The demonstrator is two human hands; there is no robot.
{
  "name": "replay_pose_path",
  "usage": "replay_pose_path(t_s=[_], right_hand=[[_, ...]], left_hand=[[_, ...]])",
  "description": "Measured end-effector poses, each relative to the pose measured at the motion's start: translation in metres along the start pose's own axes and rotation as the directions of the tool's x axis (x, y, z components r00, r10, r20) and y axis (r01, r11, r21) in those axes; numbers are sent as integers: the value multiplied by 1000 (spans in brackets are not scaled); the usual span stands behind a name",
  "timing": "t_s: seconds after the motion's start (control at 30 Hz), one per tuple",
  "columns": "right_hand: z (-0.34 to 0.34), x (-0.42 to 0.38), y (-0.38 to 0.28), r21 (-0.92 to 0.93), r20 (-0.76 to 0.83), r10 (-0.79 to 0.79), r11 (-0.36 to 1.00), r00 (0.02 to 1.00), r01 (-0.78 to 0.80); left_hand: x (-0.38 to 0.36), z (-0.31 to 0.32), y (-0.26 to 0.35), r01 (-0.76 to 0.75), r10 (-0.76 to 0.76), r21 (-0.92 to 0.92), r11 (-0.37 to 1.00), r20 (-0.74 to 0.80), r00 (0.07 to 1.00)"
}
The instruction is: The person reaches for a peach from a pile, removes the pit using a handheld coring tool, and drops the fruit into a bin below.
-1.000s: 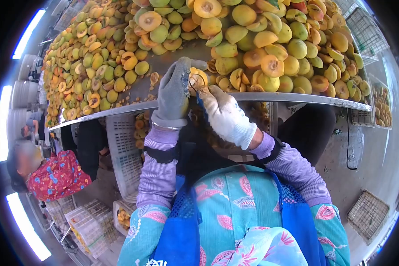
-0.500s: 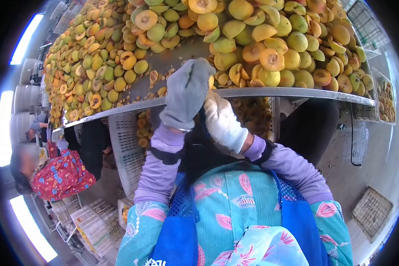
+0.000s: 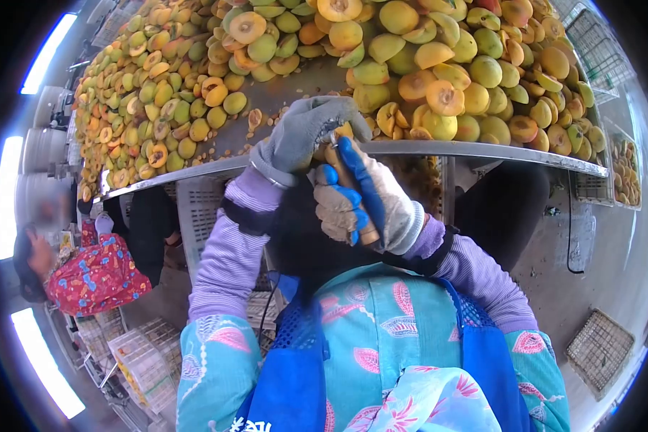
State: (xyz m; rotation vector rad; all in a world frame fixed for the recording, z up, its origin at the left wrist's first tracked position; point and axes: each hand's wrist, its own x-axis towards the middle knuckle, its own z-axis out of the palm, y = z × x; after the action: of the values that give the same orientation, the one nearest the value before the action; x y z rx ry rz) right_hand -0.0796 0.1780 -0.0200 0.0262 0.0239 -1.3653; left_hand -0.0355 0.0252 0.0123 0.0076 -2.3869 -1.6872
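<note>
My left hand [image 3: 311, 133], in a grey glove, curls around a yellow fruit [image 3: 344, 132] just above the table's metal edge [image 3: 439, 148]. A wooden-handled tool [image 3: 356, 189] lies in my right hand [image 3: 374, 198], which wears a white and blue glove with its fingers wrapped round the handle. The tool's metal tip meets the fruit beside my left fingers. Whole and halved yellow-green fruits [image 3: 475, 93] are heaped on the table beyond both hands, with small pits scattered on the metal surface.
Under the table edge stands a white crate [image 3: 203, 223]. A co-worker in a red patterned top [image 3: 101, 277] is at the left. Crates [image 3: 147, 363] stand at the lower left, a wire basket [image 3: 601, 349] lies on the floor at right, and a fruit-filled crate [image 3: 625, 171] is at the table's right end.
My right hand has turned so that the tool handle and the glove's blue palm show. My left hand has shifted slightly left, and the fruit in it is more visible.
</note>
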Motion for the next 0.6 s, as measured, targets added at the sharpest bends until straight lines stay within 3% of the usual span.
replay_pose_path(t_s=[0.03, 0.07, 0.1, 0.13, 0.17, 0.2, 0.27, 0.3, 0.33, 0.4, 0.43, 0.47, 0.5, 0.53, 0.57, 0.6], right_hand=[[3, -1, 0, 61, 63, -17, 998, 998, 13], [3, 0, 0, 60, 68, -20, 998, 997, 16], [2, 1, 1, 162, 143, -11, 987, 990, -12], [1, 1, 3, 259, 215, -4, 964, 977, -53], [0, 1, 4, 280, 239, 30, 955, 971, -98], [0, 2, 8, 286, 237, 41, 952, 971, -110], [0, 8, 16, 301, 341, 192, 905, 920, -300], [3, 8, 21, 305, 335, 227, 892, 914, -334], [12, 7, 26, 303, 260, 238, 900, 936, -313], [13, 5, 39, 363, 390, 235, 849, 890, -383], [14, 5, 39, 368, 396, 238, 844, 887, -391], [15, 6, 37, 379, 373, 227, 848, 900, -371], [18, 7, 34, 383, 352, 217, 854, 910, -351], [21, 8, 31, 375, 363, 213, 858, 907, -351], [23, 9, 29, 332, 389, 211, 876, 897, -350], [25, 8, 26, 293, 410, 209, 892, 888, -345]], left_hand=[[-1, -2, 0, -140, 126, 274, 952, 69, 990], [-3, 1, -4, -143, 128, 278, 950, 73, 989], [-9, 11, -10, 32, -58, -328, 944, -70, 996], [-16, 21, -13, 98, -293, -824, 558, -85, 952], [-25, 30, -13, 17, -391, -801, 598, -273, 879], [-35, 34, -5, 16, -401, -801, 598, -282, 872], [-49, 37, 21, -66, -508, -765, 641, -486, 711], [-59, 35, 30, 60, -426, -555, 830, -560, 711], [-65, 27, 30, 68, -431, -546, 835, -572, 698], [-71, 10, 32, -82, -6, -211, 974, -384, 923], [-76, 13, 38, 21, 76, 203, 979, -461, 884], [-74, 18, 41, 24, 75, 207, 978, -461, 884], [-68, 24, 44, 43, -126, -161, 986, -558, 820], [-63, 25, 46, 15, -342, -504, 864, -564, 752], [-76, 28, 17, -233, -430, -778, 584, -539, 724], [-96, 13, 2, 93, -411, -465, 880, -651, 638]])
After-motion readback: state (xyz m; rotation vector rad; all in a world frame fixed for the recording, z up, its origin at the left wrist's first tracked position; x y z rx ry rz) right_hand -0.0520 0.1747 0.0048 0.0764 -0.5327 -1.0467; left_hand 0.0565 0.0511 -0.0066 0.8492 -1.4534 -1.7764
